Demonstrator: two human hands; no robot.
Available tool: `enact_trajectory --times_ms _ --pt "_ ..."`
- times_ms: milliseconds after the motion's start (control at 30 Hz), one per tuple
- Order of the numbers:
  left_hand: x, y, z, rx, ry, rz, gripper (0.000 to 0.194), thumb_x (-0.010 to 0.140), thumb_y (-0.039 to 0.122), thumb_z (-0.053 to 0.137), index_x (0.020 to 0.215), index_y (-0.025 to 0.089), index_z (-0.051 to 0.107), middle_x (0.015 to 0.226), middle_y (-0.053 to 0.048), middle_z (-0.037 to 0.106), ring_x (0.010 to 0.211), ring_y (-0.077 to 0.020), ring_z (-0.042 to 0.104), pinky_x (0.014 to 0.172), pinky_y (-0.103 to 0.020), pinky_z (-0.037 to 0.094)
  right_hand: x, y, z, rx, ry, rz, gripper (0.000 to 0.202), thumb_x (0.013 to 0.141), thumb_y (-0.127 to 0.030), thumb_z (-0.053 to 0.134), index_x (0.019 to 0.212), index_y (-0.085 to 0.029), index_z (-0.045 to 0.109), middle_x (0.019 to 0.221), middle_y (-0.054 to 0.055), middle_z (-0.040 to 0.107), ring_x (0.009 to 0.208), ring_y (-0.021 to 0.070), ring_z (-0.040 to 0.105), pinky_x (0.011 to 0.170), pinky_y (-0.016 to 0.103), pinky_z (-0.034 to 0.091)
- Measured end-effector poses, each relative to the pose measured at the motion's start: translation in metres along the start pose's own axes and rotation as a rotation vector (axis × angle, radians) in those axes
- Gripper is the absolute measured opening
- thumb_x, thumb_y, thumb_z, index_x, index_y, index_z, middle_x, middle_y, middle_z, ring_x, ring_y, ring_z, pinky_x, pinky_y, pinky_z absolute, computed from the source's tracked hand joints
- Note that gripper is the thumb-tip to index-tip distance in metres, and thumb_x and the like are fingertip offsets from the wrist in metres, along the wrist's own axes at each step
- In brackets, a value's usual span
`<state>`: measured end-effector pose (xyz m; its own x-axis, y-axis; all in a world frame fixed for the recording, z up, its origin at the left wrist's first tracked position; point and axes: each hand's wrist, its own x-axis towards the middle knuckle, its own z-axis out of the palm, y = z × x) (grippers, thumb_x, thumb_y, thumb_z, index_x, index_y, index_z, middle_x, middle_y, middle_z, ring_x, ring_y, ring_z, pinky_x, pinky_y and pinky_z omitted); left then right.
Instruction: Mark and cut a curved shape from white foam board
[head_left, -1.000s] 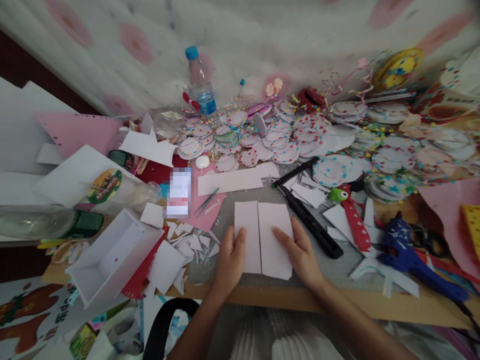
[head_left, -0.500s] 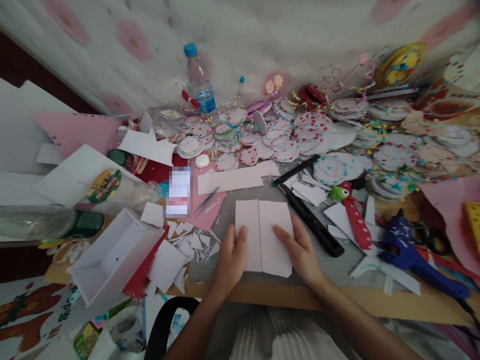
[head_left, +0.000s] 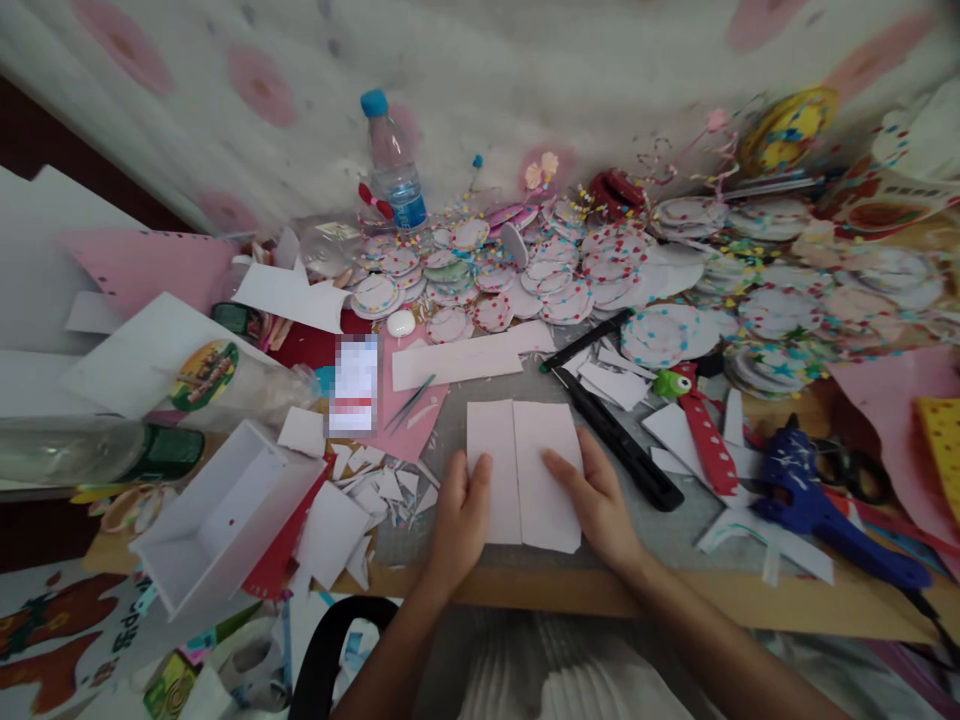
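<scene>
Near the table's front edge, my left hand [head_left: 459, 515] grips the left side of a white board [head_left: 496, 440], thumb on top and fingers mostly hidden at its edge. My right hand [head_left: 600, 505] holds the right side in the same way. A dark vertical line splits the board into a narrower left panel and a wider right panel [head_left: 541, 510]; whether the two are joined I cannot tell. Its lower right corner looks clipped. Just beyond my right hand lies a black utility knife [head_left: 626, 445]. A long white strip [head_left: 457, 362] lies behind the board.
Left are a phone [head_left: 354, 385], tweezers [head_left: 411, 402], white scraps [head_left: 386, 485] and an open white box [head_left: 225, 520]. A blue glue gun [head_left: 817, 500] and scissors [head_left: 855, 470] lie right. Decorated discs [head_left: 551, 275] and a water bottle [head_left: 397, 170] line the back.
The whole view has shifted slightly, so most things appear a little further left. Both hands keep the same hold on the white board.
</scene>
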<state>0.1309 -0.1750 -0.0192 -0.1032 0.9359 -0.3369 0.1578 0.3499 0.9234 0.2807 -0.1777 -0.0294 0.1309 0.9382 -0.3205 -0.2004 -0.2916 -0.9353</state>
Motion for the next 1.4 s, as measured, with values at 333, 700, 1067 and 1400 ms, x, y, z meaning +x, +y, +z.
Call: enact_trajectory --times_ms 333,700,1067,1400 --pt "-0.0028 0.0003 -0.0007 0.016 -0.002 0.031 0.023 0.090 0.045 0.051 0.091 0.022 0.059 0.087 -0.003 0.064 0.087 -0.0210 0.059 0.080 -0.029 0.044 -0.0003 0.0000 -0.0024 -0.017 -0.035 -0.011 0.029 0.085 -0.044 0.059 0.106 -0.024 0.055 0.092 0.002 0.062 0.076 0.0186 0.056 0.063 0.028 0.048" --pt "-0.0036 -0.0052 -0.0006 0.172 0.005 0.089 0.024 0.093 0.043 0.043 0.097 0.022 0.053 0.090 -0.003 0.062 0.093 -0.0203 0.058 0.086 -0.031 0.044 0.0017 0.0005 -0.0010 -0.078 -0.031 -0.051 0.029 0.085 -0.044 0.059 0.104 -0.023 0.055 0.091 0.001 0.061 0.081 0.0184 0.055 0.066 0.028 0.046" --pt "-0.0040 -0.0066 -0.0008 0.247 0.020 0.097 0.025 0.093 0.044 0.041 0.092 0.021 0.050 0.089 -0.004 0.062 0.088 -0.0203 0.059 0.082 -0.032 0.046 0.0025 0.0043 -0.0030 -0.181 -0.016 -0.125 0.028 0.087 -0.043 0.055 0.106 -0.022 0.054 0.096 0.002 0.061 0.085 0.0189 0.055 0.074 0.030 0.047" --pt "-0.0034 -0.0041 -0.0001 0.271 0.044 0.080 0.024 0.091 0.044 0.042 0.089 0.022 0.049 0.087 -0.004 0.061 0.088 -0.0211 0.059 0.083 -0.034 0.046 0.0014 0.0065 -0.0056 -0.195 -0.058 -0.090 0.032 0.088 -0.045 0.053 0.110 -0.022 0.051 0.097 0.003 0.060 0.086 0.0195 0.055 0.073 0.031 0.048"
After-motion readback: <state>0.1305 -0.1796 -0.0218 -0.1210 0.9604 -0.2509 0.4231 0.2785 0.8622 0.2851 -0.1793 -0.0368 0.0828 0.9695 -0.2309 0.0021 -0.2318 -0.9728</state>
